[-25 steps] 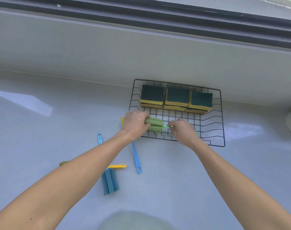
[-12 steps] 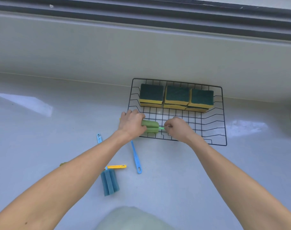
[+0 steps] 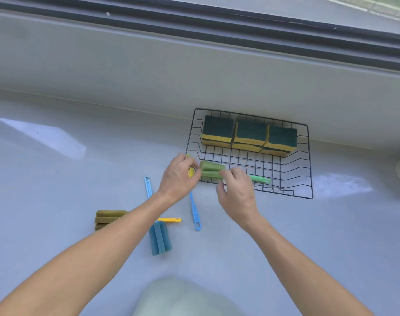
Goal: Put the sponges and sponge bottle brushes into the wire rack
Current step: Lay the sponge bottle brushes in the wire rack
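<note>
Currently, left to right: an olive sponge brush [image 3: 107, 218] and a blue sponge brush [image 3: 159, 238] lie on the tabletop [image 3: 57, 179], at 8 o'clock from the wire rack [image 3: 309, 160], not yet racked. A second blue handle [image 3: 195, 212] lies beside them. Your left hand [image 3: 178, 177] has its fingers curled on the head end of the green sponge brush [image 3: 211, 170]. Your right hand [image 3: 236, 190] pinches the head's other end; the green handle points to 3 o'clock inside the rack. Three sponge stacks [image 3: 250, 134] sit along the rack's 12 o'clock side. Step in hand: seating the green brush. Next, judged: release it, then reach to 8 o'clock.
</note>
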